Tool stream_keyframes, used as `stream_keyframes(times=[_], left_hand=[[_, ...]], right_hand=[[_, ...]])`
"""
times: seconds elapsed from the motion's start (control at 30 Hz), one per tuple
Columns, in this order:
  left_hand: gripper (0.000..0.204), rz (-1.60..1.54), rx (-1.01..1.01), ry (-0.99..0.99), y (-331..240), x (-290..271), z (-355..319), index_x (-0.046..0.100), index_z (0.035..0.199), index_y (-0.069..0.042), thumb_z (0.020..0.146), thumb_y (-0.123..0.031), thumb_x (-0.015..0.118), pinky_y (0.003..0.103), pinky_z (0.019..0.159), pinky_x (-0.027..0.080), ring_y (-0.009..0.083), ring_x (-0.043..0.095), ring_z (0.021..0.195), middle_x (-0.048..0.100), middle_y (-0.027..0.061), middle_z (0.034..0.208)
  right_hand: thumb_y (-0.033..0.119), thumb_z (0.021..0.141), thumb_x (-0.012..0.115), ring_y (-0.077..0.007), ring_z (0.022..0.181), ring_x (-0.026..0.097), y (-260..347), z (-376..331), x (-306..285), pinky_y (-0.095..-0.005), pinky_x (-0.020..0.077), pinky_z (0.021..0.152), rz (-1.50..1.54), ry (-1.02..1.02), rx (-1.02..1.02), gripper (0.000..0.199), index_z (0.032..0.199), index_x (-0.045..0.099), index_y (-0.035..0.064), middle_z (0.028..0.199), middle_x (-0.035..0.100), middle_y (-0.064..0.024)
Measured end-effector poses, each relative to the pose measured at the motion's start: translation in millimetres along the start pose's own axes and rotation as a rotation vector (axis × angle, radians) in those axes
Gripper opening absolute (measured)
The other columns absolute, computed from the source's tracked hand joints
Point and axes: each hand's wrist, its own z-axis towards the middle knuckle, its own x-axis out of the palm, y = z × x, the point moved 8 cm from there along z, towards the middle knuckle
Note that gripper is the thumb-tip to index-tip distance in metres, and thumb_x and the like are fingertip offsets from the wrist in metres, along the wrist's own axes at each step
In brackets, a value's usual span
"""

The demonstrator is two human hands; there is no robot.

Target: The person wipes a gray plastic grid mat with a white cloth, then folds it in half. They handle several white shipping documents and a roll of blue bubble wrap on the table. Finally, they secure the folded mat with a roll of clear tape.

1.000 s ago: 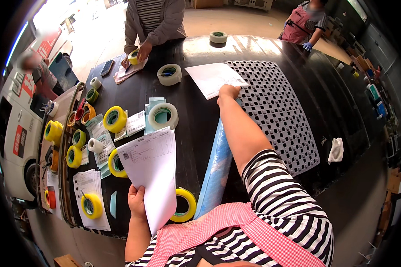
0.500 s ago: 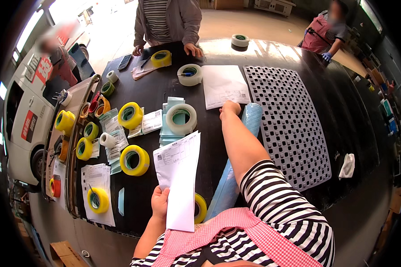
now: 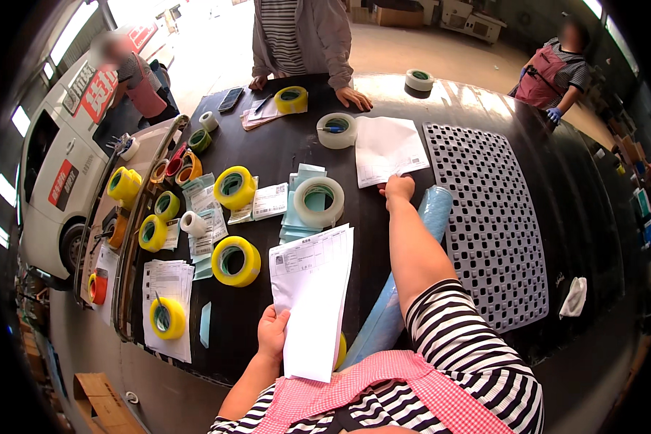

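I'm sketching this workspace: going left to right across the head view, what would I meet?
Red-orange tape roll, yellow tape roll on papers, another yellow tape roll, printed paper in the left hand, right hand, gray perforated mat, white cloth.

White van (image 3: 64,155) at left; phone (image 3: 231,100); cardboard box (image 3: 101,398).

Extends the right arm (image 3: 421,249) forward, nearly straight, curling the right hand (image 3: 398,190); holds the left arm (image 3: 252,383) close in, pinching with the left hand (image 3: 272,334).
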Motion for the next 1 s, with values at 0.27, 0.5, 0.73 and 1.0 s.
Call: stream_keyframes(times=[0.27, 0.5, 0.73, 1.0], left_hand=[[0.023, 0.046, 0.000, -0.018, -2, 4, -1, 0.054, 0.121, 0.004, 0.103, -0.010, 0.054, 0.036, 0.086, 0.058, 0.0226, 0.069, 0.094, 0.069, 0.0161, 0.110], [0.024, -0.010, -0.010, -0.017, -4, 5, 0, 0.053, 0.122, 0.005, 0.103, -0.009, 0.053, 0.036, 0.086, 0.059, 0.0231, 0.070, 0.094, 0.068, 0.0169, 0.111], [0.023, 0.046, 0.025, -0.009, -2, 0, 2, 0.053, 0.122, 0.003, 0.103, -0.010, 0.053, 0.036, 0.088, 0.058, 0.0219, 0.069, 0.095, 0.068, 0.0153, 0.111], [0.023, 0.049, 0.044, 0.013, 0, -2, 6, 0.053, 0.122, 0.002, 0.103, -0.011, 0.055, 0.036, 0.090, 0.057, 0.0217, 0.070, 0.097, 0.069, 0.0151, 0.111]], right_hand=[[0.006, 0.094, 0.052, -0.0285, 0.067, 0.068, 12, -12, -18, -0.0388, 0.0544, 0.054, -0.002, -0.139, -0.019, 0.021, 0.111, 0.055, -0.0070, 0.097, 0.068, -0.0213], [0.007, 0.096, 0.050, -0.0224, 0.065, 0.067, 4, -10, -13, -0.0310, 0.0541, 0.047, 0.030, -0.110, 0.035, 0.021, 0.114, 0.056, -0.0027, 0.102, 0.069, -0.0160], [0.005, 0.097, 0.043, -0.0261, 0.070, 0.072, -8, 8, -13, -0.0307, 0.0518, 0.047, 0.228, -0.072, 0.241, 0.030, 0.125, 0.055, 0.0014, 0.102, 0.070, -0.0143], [0.013, 0.096, 0.052, -0.0274, 0.071, 0.070, -6, 5, -19, -0.0335, 0.0554, 0.050, 0.224, -0.063, 0.254, 0.032, 0.122, 0.051, -0.0059, 0.100, 0.065, -0.0186]])
